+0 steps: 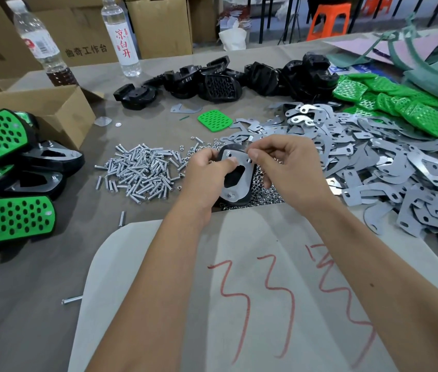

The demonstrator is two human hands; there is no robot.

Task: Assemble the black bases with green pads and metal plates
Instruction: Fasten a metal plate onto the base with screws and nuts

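My left hand grips a black base with a grey metal plate laid on its upturned underside, held just above the table. My right hand pinches a small nut at the plate's upper right hole. A screw end shows at the plate's lower hole. Loose black bases lie at the back, green pads at the back right, and one single green pad in the middle. Metal plates are heaped on the right.
A pile of screws lies left of my hands and nuts under them. Finished assemblies are stacked at the left beside a cardboard box. Two bottles stand at the back. White paper covers the near table.
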